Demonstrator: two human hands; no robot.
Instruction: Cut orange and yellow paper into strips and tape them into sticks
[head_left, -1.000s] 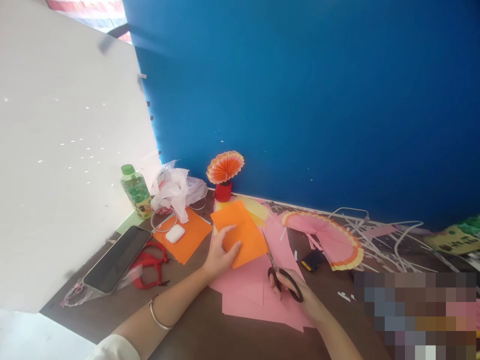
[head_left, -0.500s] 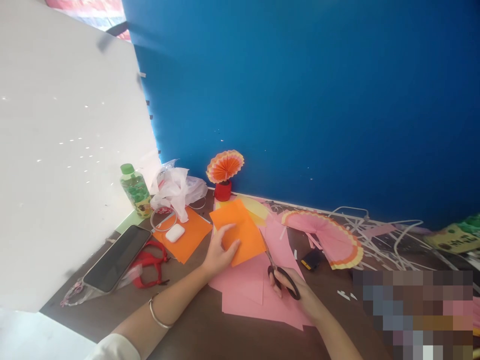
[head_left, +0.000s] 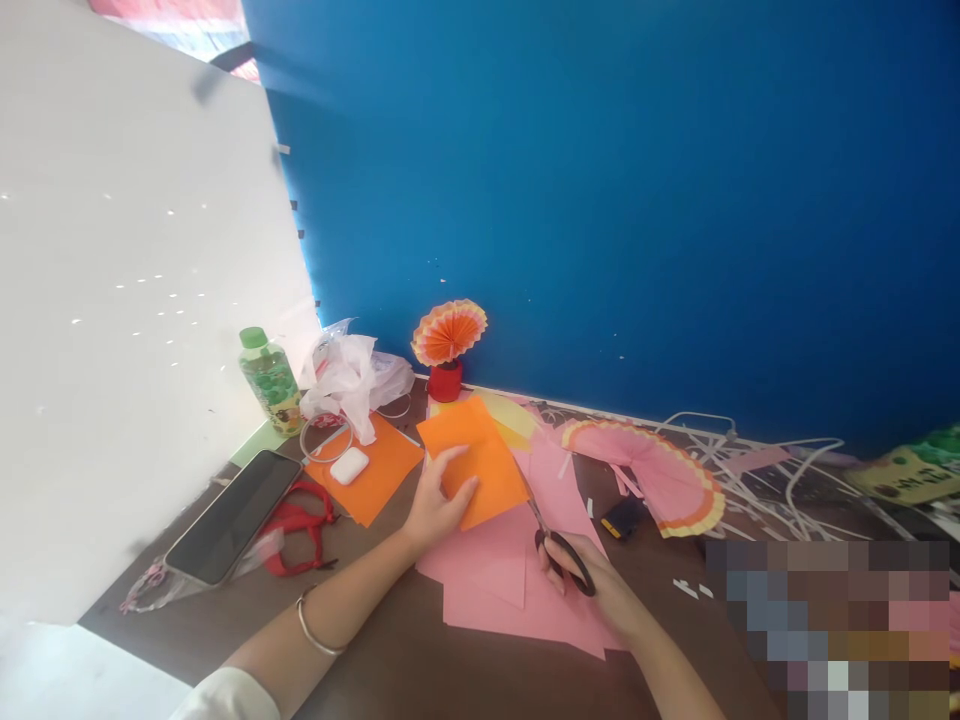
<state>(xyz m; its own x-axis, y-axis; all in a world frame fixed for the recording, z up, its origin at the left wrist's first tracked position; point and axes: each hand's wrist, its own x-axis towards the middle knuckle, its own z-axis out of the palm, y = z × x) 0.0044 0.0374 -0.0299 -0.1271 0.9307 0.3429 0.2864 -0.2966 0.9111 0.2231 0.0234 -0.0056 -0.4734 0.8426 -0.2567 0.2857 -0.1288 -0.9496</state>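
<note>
L hand (head_left: 433,505) on orange paper (head_left: 474,462), R hand (head_left: 600,595) w/ scissors (head_left: 559,548)

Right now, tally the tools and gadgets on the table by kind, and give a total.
Scissors: 2, black pair in the right hand, red pair lying by the phone
Phone: 1
Earbud case: 1
Bottle: 1
Total: 5

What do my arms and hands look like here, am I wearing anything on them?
Both hands are bare, with no gloves or visible rings. The left hand has a thin silver bangle at the wrist, and a white sleeve shows at the frame's bottom edge. The right hand and forearm are bare, with nothing worn in view.
</note>
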